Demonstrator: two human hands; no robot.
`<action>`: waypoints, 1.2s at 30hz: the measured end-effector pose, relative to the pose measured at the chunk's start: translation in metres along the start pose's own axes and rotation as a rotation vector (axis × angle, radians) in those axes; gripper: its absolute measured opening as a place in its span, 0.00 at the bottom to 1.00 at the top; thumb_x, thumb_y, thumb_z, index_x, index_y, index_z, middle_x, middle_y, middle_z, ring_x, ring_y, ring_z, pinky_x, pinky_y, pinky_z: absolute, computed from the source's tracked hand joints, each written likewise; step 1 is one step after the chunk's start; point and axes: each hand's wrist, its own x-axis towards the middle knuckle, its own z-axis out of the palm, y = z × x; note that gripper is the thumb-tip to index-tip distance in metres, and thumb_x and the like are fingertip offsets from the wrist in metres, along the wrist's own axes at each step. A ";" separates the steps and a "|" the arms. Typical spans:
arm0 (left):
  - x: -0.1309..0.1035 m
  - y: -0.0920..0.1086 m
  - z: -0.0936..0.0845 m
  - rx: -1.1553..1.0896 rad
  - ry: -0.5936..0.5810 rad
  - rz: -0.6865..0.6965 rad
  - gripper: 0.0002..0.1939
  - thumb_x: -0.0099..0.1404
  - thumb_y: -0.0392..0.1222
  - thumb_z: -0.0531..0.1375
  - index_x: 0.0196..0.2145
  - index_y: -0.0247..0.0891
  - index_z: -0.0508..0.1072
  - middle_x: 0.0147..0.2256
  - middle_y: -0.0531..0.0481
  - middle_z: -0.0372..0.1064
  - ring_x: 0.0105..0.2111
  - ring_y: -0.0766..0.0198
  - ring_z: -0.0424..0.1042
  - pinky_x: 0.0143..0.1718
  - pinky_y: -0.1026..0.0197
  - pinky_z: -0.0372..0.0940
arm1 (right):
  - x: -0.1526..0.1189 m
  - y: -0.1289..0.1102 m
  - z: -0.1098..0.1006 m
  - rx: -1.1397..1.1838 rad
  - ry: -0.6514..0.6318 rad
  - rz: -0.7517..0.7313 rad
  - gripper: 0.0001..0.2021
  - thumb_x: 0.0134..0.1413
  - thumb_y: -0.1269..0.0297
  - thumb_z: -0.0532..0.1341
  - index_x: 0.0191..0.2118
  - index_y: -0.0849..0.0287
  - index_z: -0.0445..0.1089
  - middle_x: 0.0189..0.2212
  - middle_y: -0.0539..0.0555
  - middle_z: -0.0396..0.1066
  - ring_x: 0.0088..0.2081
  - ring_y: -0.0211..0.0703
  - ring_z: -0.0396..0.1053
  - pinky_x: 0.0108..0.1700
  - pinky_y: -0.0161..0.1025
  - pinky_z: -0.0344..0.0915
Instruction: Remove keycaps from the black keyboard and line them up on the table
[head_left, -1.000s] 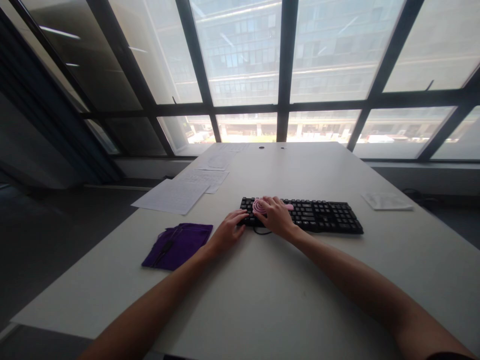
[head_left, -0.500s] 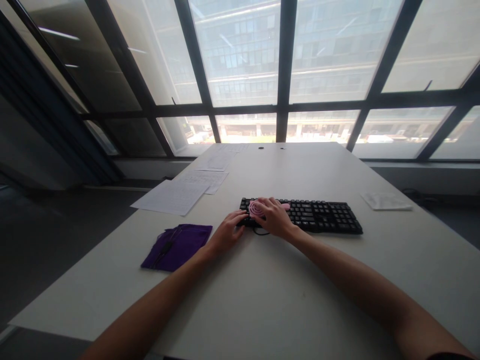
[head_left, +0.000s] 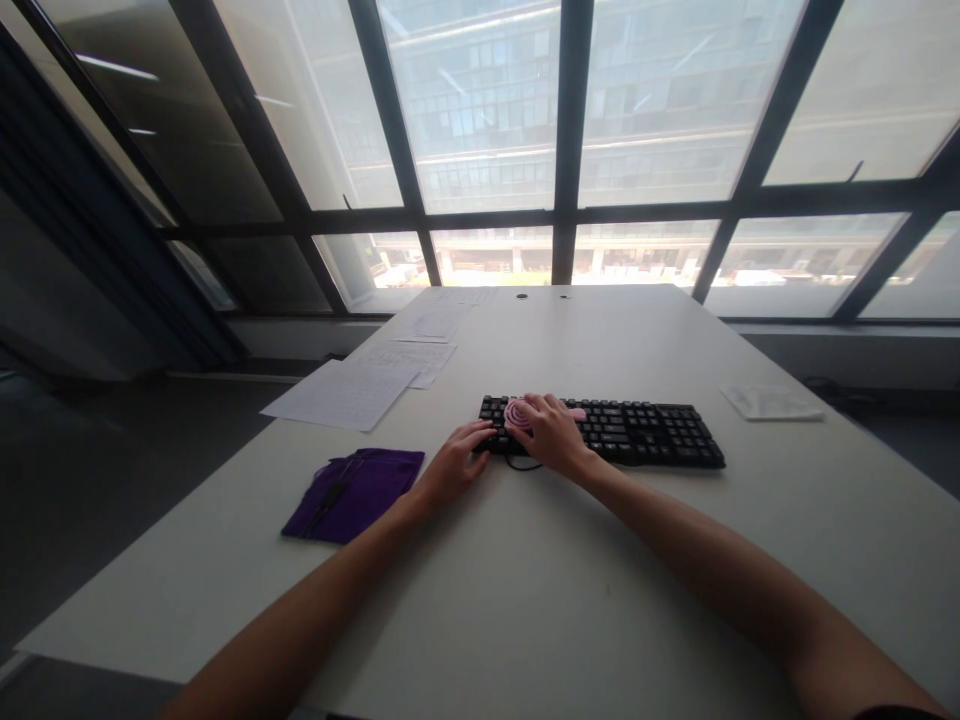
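A black keyboard (head_left: 637, 435) lies across the white table. On its left half rests a pink thing (head_left: 516, 414) with a round spiral-ringed head and a short stub of handle, like a lollipop-shaped brush; its underside is hidden. My right hand (head_left: 551, 432) is closed over its middle, so the head shows left of the fingers and the handle end right of them. At the keyboard's left front corner, my left hand (head_left: 456, 462) grips the edge, fingers on top and thumb at the front. A loop of black cable (head_left: 523, 465) shows at the front edge.
A purple cloth pouch (head_left: 356, 495) with a dark cord lies left of my left forearm. Sheets of paper (head_left: 349, 392) run along the table's left edge. A flat pale packet (head_left: 772, 403) sits at the right. Windows (head_left: 491, 110) stand behind the table (head_left: 577, 345).
My right hand and the pink thing have slid slightly to the right over the keys. My left hand and the keyboard have stayed in place.
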 end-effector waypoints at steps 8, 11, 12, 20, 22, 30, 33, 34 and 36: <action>0.000 0.001 -0.001 0.000 -0.009 -0.011 0.21 0.65 0.35 0.56 0.55 0.40 0.71 0.58 0.43 0.67 0.60 0.52 0.63 0.63 0.44 0.59 | 0.000 -0.001 0.001 0.051 0.000 -0.070 0.21 0.63 0.52 0.59 0.57 0.56 0.68 0.54 0.60 0.69 0.51 0.55 0.63 0.54 0.50 0.60; 0.000 0.001 -0.001 -0.003 -0.016 -0.009 0.21 0.65 0.35 0.57 0.56 0.39 0.71 0.58 0.43 0.66 0.60 0.52 0.63 0.63 0.44 0.59 | -0.001 -0.001 0.002 0.084 -0.016 -0.121 0.21 0.63 0.52 0.59 0.57 0.56 0.68 0.54 0.60 0.69 0.52 0.54 0.63 0.55 0.49 0.60; 0.000 0.002 -0.002 -0.004 -0.018 -0.009 0.21 0.65 0.35 0.57 0.56 0.39 0.70 0.58 0.42 0.66 0.60 0.53 0.63 0.63 0.44 0.59 | -0.001 -0.001 0.002 0.091 -0.019 -0.132 0.21 0.63 0.52 0.59 0.57 0.56 0.69 0.54 0.60 0.69 0.52 0.54 0.63 0.55 0.49 0.60; 0.000 0.002 -0.001 0.000 -0.011 -0.015 0.21 0.66 0.35 0.56 0.56 0.40 0.71 0.58 0.42 0.66 0.60 0.53 0.63 0.63 0.43 0.59 | -0.001 0.000 0.002 0.042 -0.011 -0.081 0.21 0.63 0.52 0.58 0.57 0.55 0.68 0.53 0.60 0.70 0.51 0.55 0.64 0.54 0.50 0.61; 0.000 0.001 -0.001 0.003 -0.015 -0.020 0.21 0.66 0.36 0.56 0.56 0.40 0.71 0.58 0.42 0.66 0.60 0.53 0.63 0.63 0.44 0.58 | -0.001 0.000 0.002 0.012 0.001 -0.040 0.21 0.64 0.52 0.58 0.56 0.56 0.68 0.53 0.61 0.70 0.51 0.56 0.64 0.53 0.51 0.61; 0.000 0.000 0.000 -0.003 -0.012 -0.006 0.21 0.65 0.35 0.57 0.56 0.40 0.71 0.58 0.43 0.66 0.60 0.53 0.63 0.63 0.43 0.59 | 0.000 -0.002 -0.002 0.074 0.013 -0.085 0.20 0.63 0.52 0.59 0.57 0.55 0.68 0.54 0.59 0.69 0.52 0.55 0.63 0.55 0.50 0.61; 0.000 0.001 -0.001 -0.009 -0.014 -0.001 0.22 0.65 0.35 0.57 0.56 0.40 0.71 0.59 0.43 0.66 0.60 0.53 0.63 0.63 0.43 0.59 | -0.001 -0.003 -0.002 0.119 -0.022 -0.159 0.20 0.63 0.52 0.59 0.57 0.54 0.68 0.53 0.58 0.69 0.52 0.52 0.64 0.54 0.48 0.61; 0.000 0.001 -0.001 -0.011 -0.012 0.001 0.22 0.65 0.35 0.57 0.56 0.40 0.71 0.58 0.43 0.66 0.60 0.52 0.63 0.63 0.43 0.59 | -0.001 -0.003 -0.002 0.127 -0.031 -0.171 0.20 0.63 0.52 0.60 0.57 0.54 0.69 0.53 0.58 0.69 0.52 0.52 0.64 0.54 0.48 0.61; 0.000 0.000 -0.001 -0.012 -0.010 0.003 0.22 0.65 0.35 0.57 0.57 0.40 0.71 0.58 0.43 0.66 0.60 0.52 0.63 0.63 0.43 0.59 | -0.002 -0.003 -0.002 0.129 -0.040 -0.174 0.20 0.63 0.53 0.60 0.56 0.54 0.69 0.53 0.58 0.70 0.52 0.52 0.64 0.54 0.48 0.61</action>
